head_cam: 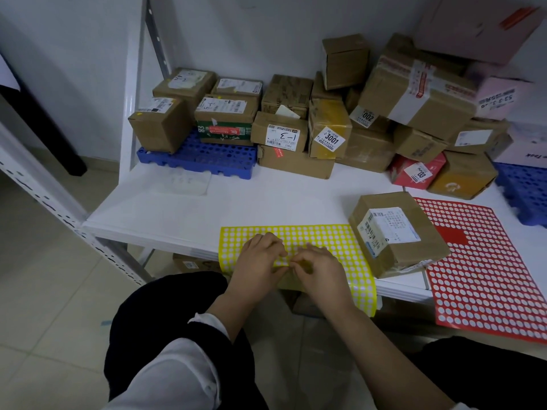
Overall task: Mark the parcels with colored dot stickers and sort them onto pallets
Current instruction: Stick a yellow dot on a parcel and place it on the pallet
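At the far left of the white bench a blue pallet carries several brown boxes, some marked with small yellow dots. Just right of it, a loose pile of parcels is stacked against the wall. At the front edge lies the yellow sticker sheet, its near end hanging over the bench. The left hand and the right hand rest on it with fingers curled and fingertips meeting, both pinching at the sheet. Whether a dot has come free cannot be told. Just beside the sheet's right edge sits a single parcel, label up, overlapping the red sticker sheet. A second blue pallet shows at the far right.
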